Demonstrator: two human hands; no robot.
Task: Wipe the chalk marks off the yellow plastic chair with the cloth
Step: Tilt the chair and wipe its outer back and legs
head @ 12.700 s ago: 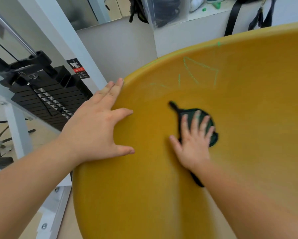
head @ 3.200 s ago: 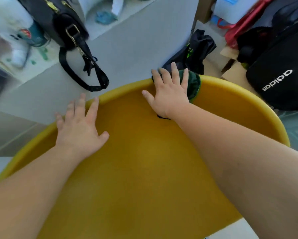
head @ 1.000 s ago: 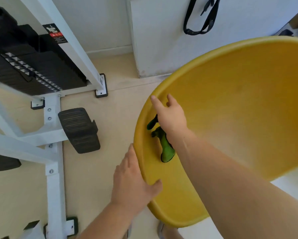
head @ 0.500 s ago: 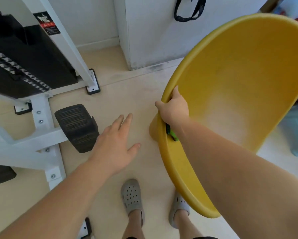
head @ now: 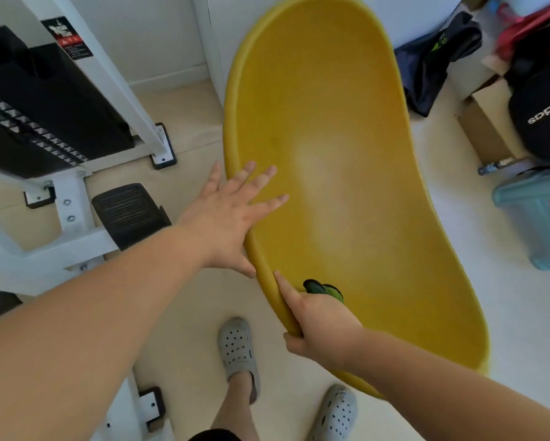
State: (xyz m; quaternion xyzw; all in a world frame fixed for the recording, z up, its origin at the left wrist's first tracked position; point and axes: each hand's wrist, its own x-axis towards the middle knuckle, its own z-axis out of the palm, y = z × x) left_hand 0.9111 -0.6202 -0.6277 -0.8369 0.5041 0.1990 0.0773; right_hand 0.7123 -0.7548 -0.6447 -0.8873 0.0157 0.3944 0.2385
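The yellow plastic chair (head: 347, 173) fills the middle of the head view, its smooth inner shell facing me; I see no chalk marks on it. My left hand (head: 226, 218) is spread flat, fingers lying over the chair's left rim. My right hand (head: 321, 323) grips the near left rim, thumb under the edge and index finger stretched along it. The green cloth (head: 326, 288) is bunched under its fingers against the inside of the shell, mostly hidden by the hand.
A white-framed weight machine (head: 60, 116) with a black foot pad (head: 127, 211) stands at left. A teal stool (head: 537, 211), a black sports bag (head: 544, 109), a dark bag (head: 436, 55) and a cardboard box (head: 487, 119) crowd the right. My feet in grey clogs (head: 238, 348) stand below the chair.
My left hand moved from the air above the floor onto the chair's left rim. My right hand with the cloth slid down the rim toward me, and the chair now shows lengthwise.
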